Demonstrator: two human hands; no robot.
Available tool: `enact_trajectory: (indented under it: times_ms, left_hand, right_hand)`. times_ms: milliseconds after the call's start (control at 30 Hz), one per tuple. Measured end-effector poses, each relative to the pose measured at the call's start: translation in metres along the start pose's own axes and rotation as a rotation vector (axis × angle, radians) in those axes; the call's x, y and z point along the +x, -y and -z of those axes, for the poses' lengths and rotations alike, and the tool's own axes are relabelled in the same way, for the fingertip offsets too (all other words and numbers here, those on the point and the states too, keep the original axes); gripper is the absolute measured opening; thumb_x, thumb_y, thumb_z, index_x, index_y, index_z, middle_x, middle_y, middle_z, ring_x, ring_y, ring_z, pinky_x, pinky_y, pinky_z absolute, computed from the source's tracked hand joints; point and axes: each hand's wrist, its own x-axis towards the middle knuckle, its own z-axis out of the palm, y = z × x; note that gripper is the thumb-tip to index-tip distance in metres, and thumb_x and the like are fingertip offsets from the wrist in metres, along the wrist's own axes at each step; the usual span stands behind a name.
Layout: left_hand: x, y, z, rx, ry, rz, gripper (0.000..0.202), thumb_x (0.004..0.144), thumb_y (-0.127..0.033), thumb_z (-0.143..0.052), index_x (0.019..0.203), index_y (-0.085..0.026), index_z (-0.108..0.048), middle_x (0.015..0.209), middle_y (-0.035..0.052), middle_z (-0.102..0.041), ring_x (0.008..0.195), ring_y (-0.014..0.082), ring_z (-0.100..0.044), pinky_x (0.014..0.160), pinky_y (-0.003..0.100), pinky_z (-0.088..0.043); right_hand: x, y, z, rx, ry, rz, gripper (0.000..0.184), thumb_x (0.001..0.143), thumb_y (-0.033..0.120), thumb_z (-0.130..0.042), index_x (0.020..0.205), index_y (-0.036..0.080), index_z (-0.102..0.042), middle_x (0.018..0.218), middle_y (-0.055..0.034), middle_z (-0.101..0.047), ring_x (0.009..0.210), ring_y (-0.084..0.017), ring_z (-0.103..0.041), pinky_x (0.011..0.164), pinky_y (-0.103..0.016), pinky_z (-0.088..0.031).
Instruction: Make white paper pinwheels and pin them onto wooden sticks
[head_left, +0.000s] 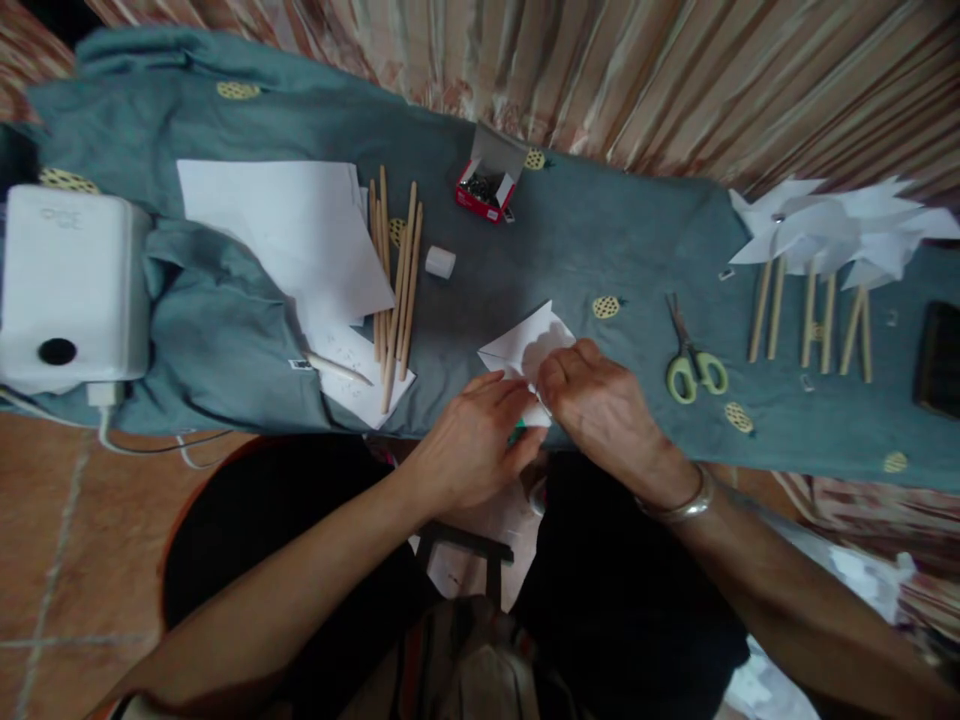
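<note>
Both hands meet at the near edge of the teal cloth (pixel 570 240) over a folded white paper piece (pixel 525 345). My left hand (pixel 472 435) holds the paper's near corner, fingers pressed together on it. My right hand (pixel 600 400), a metal bangle on its wrist, pinches the same paper from the right, fingers curled over the fold. The paper's far points stick out beyond my fingers.
Wooden sticks (pixel 394 270) lie beside white sheets (pixel 289 230) at left. A red box of clips (pixel 484 190) and a small white block (pixel 440 262) sit behind. Green-handled scissors (pixel 690 355) lie at right, paper pinwheels on sticks (pixel 821 250) farther right. A white device (pixel 71 285) stands far left.
</note>
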Motion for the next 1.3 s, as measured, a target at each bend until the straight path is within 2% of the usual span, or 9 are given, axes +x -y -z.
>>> enact_trajectory:
  times_ms: [100,200,333,500,700,867,1067,1167,1300]
  left_hand:
    - [-0.001,0.002,0.0,-0.009,0.002,0.006,0.023,0.092,-0.028,-0.05,0.104,-0.013,-0.063,0.114,0.0153,-0.07,0.112,0.0265,-0.065,0.105,0.053,-0.048]
    - [-0.002,0.002,0.002,-0.067,-0.028,0.029,0.025,0.093,-0.031,-0.05,0.104,-0.013,-0.064,0.113,0.0145,-0.07,0.11,0.0262,-0.065,0.099,0.049,-0.051]
    - [-0.001,-0.004,0.009,-0.252,-0.116,0.03,0.024,0.094,-0.03,-0.055,0.108,-0.013,-0.064,0.108,0.0118,-0.071,0.104,0.0221,-0.065,0.091,0.04,-0.054]
    - [0.002,-0.022,0.012,-0.498,-0.16,0.087,0.025,0.087,-0.033,-0.069,0.106,-0.017,-0.071,0.095,0.0068,-0.071,0.096,0.019,-0.065,0.087,0.036,-0.055]
    - [0.003,-0.04,-0.004,-0.865,-0.02,0.314,0.03,0.09,-0.035,-0.063,0.113,-0.016,-0.07,0.104,0.0103,-0.073,0.09,0.0196,-0.07,0.074,0.033,-0.06]
    - [0.005,-0.041,-0.01,-0.998,0.012,0.363,0.031,0.09,-0.03,-0.062,0.117,-0.014,-0.067,0.111,0.0121,-0.073,0.086,0.0206,-0.072,0.065,0.031,-0.061]
    - [0.01,-0.045,-0.01,-0.891,-0.096,0.269,0.02,0.084,-0.022,-0.07,0.104,-0.019,-0.072,0.125,0.01,-0.068,0.12,0.0245,-0.062,0.103,0.043,-0.053]
    - [0.011,-0.047,-0.012,-0.842,-0.107,0.267,0.022,0.083,-0.025,-0.072,0.105,-0.02,-0.072,0.128,0.0099,-0.066,0.122,0.0242,-0.06,0.104,0.043,-0.051]
    - [0.01,-0.036,-0.008,-0.658,-0.168,0.148,0.046,0.084,-0.03,-0.071,0.127,-0.022,-0.061,0.133,0.0115,-0.062,0.124,0.0242,-0.057,0.106,0.045,-0.048]
  right_hand:
    - [-0.002,-0.011,0.004,0.035,0.018,0.101,0.026,0.087,-0.002,-0.044,0.082,0.012,-0.066,0.076,-0.0126,-0.065,0.078,-0.026,-0.058,0.066,-0.035,-0.044]
    - [-0.015,-0.02,0.003,0.207,-0.051,0.049,0.021,0.091,0.005,-0.049,0.084,0.013,-0.067,0.081,-0.0113,-0.068,0.082,-0.025,-0.06,0.071,-0.036,-0.047]
    - [-0.044,-0.007,0.0,0.803,-0.309,-0.369,0.013,0.094,0.024,-0.058,0.091,0.018,-0.069,0.092,-0.0071,-0.074,0.087,-0.021,-0.066,0.083,-0.035,-0.052]
    - [-0.071,0.046,-0.003,1.512,-0.387,-0.913,0.015,0.09,0.034,-0.064,0.099,0.027,-0.073,0.099,-0.0009,-0.077,0.094,-0.02,-0.071,0.087,-0.034,-0.055]
    - [-0.075,0.087,-0.007,2.256,-0.437,-1.038,0.04,0.084,0.06,-0.06,0.106,0.029,-0.072,0.103,-0.0045,-0.076,0.087,-0.021,-0.072,0.079,-0.036,-0.06]
    - [-0.082,0.079,-0.008,2.338,-0.542,-1.132,0.027,0.075,0.05,-0.076,0.094,0.032,-0.074,0.088,-0.0008,-0.076,0.064,-0.015,-0.067,0.066,-0.029,-0.06]
    - [-0.083,0.071,-0.004,2.376,-0.613,-1.104,0.03,0.081,0.06,-0.065,0.093,0.034,-0.072,0.097,-0.0019,-0.075,0.095,-0.021,-0.07,0.081,-0.035,-0.06]
    - [-0.081,0.07,-0.003,2.329,-0.584,-1.08,0.031,0.087,0.061,-0.056,0.096,0.034,-0.071,0.099,-0.0014,-0.075,0.096,-0.02,-0.069,0.081,-0.035,-0.06]
    - [-0.075,0.05,0.0,2.249,-0.582,-1.02,0.03,0.091,0.057,-0.053,0.099,0.034,-0.071,0.094,0.0007,-0.076,0.083,-0.016,-0.07,0.07,-0.028,-0.06]
